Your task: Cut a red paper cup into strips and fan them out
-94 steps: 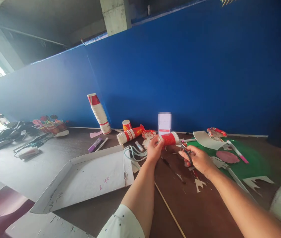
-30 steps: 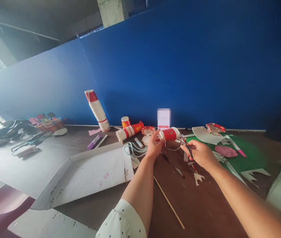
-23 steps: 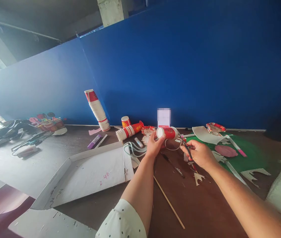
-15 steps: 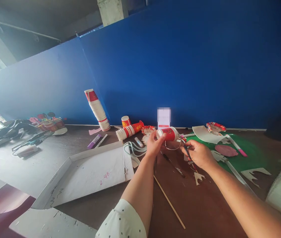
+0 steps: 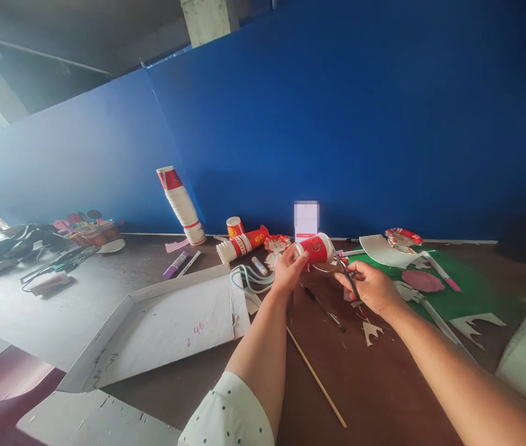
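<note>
My left hand (image 5: 290, 267) is wrapped round a red and white paper cup (image 5: 317, 249), which lies on its side in the air above the table. A thin white strip (image 5: 323, 267) hangs in a curve under the cup. In my right hand (image 5: 370, 286) is a pair of dark-handled scissors (image 5: 349, 276), its blades pointing up and left against the cup's right end. Whether the blades are closed I cannot tell. Below the hands lie a black pen (image 5: 323, 308) and a jagged paper scrap (image 5: 372, 333).
A leaning stack of paper cups (image 5: 181, 207) stands by the blue partition (image 5: 337, 124). A shallow white box lid (image 5: 165, 328) lies at left, with a purple marker (image 5: 175, 264) behind it. Near me lies a wooden stick (image 5: 317, 379). A green sheet (image 5: 467, 291) with paper cut-outs is at right.
The cup has turned slightly in my left hand, its right end tipping up. The white strip has shifted, and the scissors' blades now sit against the cup's end.
</note>
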Demonstrator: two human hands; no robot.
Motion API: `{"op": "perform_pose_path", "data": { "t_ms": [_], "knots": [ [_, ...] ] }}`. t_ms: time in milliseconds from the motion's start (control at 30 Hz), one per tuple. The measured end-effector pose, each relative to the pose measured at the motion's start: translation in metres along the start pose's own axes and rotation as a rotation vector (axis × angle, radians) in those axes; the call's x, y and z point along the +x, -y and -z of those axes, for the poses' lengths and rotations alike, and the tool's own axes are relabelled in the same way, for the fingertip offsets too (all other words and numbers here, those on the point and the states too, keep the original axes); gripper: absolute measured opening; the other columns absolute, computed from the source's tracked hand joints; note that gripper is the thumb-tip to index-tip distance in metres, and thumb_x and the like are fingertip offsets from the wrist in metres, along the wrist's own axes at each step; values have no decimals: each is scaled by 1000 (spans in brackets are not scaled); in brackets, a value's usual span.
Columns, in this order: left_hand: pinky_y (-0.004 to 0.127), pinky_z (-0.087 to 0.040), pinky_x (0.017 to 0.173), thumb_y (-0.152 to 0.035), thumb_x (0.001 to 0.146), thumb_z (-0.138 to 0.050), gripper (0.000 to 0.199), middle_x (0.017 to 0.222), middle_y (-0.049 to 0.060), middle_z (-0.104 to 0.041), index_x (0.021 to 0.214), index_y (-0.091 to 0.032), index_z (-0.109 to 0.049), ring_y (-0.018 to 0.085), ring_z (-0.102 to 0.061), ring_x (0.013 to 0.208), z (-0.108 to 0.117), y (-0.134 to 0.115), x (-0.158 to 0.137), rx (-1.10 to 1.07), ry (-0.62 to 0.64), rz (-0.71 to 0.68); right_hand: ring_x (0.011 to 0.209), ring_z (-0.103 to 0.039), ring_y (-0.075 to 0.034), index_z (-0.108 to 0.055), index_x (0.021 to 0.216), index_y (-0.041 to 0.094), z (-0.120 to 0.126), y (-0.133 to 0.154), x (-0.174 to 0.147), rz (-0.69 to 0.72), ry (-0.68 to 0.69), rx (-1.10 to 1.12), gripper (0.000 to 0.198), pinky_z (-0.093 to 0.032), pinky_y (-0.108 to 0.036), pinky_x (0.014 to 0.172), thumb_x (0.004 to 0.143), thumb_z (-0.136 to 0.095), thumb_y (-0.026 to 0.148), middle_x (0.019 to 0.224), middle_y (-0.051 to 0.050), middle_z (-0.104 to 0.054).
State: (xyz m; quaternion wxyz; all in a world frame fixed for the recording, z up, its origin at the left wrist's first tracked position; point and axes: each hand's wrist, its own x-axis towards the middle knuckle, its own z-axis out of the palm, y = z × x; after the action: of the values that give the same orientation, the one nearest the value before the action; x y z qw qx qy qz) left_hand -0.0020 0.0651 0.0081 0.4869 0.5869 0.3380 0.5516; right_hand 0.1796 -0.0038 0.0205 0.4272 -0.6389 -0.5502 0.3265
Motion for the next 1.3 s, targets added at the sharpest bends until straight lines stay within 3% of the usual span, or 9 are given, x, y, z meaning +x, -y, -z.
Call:
{"op": "perform_pose_path", "data": {
  "t_ms": [567,800,967,1067,1200,1300],
  "knots": [
    [23,-51,58,-55,75,-66,51,91,6,-65,110,-18,-65,15,-60,75,0,3,1,6,-71,78,37,-55,-12,-59,74,21,1,0,1,101,-40,-119,28,-43,-22,39,72,-65,48,50,4,-61],
    [22,-52,55,-61,76,-61,54,93,5,-63,110,-19,-65,15,-58,76,3,9,4,75,-171,125,43,-59,-13,-59,77,22,-2,-5,2,78,37,-48,27,-46,-21,44,70,-70,46,52,5,-62],
    [26,-53,61,-55,78,-62,50,87,4,-65,111,-18,-67,14,-59,71,3,9,4,97,-94,79,43,-61,-13,-57,77,22,-1,-4,1,40,24,-58,28,-44,-21,42,68,-71,46,52,5,-62],
    [29,-54,71,-52,79,-63,48,89,4,-67,113,-18,-67,16,-62,79,3,8,3,99,-50,38,43,-62,-14,-58,77,22,0,-3,2,36,5,-78,29,-45,-21,42,68,-70,47,51,4,-63],
    [33,-52,82,-49,78,-65,51,93,5,-69,119,-19,-65,19,-64,88,3,10,5,67,-83,53,42,-61,-14,-58,76,22,-1,-3,2,58,-14,-78,28,-44,-21,41,69,-68,48,51,4,-63],
    [33,-53,80,-48,77,-67,55,97,7,-69,123,-18,-63,20,-64,89,3,13,6,55,-111,71,40,-59,-13,-58,74,23,-1,-1,1,67,-32,-102,26,-43,-21,40,70,-67,47,51,4,-62]
  ]
}}
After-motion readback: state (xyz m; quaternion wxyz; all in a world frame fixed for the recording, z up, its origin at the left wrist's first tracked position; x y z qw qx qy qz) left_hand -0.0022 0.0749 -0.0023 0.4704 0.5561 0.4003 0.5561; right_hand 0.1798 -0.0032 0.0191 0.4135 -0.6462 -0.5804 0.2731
